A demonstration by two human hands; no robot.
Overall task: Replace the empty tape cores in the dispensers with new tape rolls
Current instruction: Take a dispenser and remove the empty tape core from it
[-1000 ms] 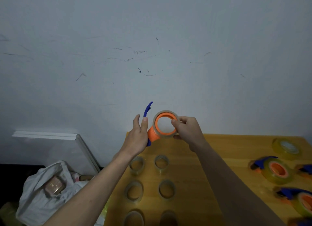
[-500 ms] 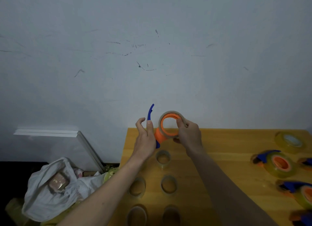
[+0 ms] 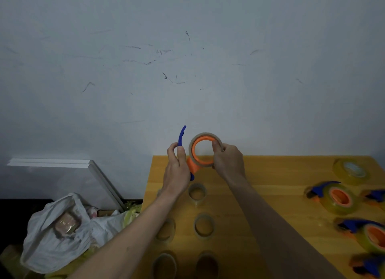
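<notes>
Since the earlier frames, both hands and the dispenser held between them have been lowered slightly towards the far edge of the table, and the left thumb has been closed against the blue handle.

A grey, scuffed wall [image 3: 187, 60] fills the upper two thirds of the frame. The wooden table [image 3: 281, 174] occupies the lower right, with its left edge running down the lower centre. A crumpled white plastic bag [image 3: 52, 233] is seen at lower left, beside the table, with a white board [image 3: 62, 163] leaning behind it.

At the right edge, several loaded dispensers are laid on the table: one [image 3: 335, 197] with orange hub and blue handle, another [image 3: 370, 235] below it, and a loose yellowish tape roll [image 3: 352, 170] above them (others at the edge are too blurred to tell).

Empty clear cores are set in two columns at lower centre, among them one [image 3: 196, 193] just below the hands and one [image 3: 204, 225] beneath it.

The held dispenser [image 3: 193, 166] is kept above the table's far edge, at the frame's centre. Its blue handle [image 3: 181, 136] is gripped by the left hand [image 3: 177, 170], fingers curled round it. The near-empty core [image 3: 205, 149] on the orange hub is pinched by the right hand [image 3: 228, 162], thumb inside the ring and fingers outside.
</notes>
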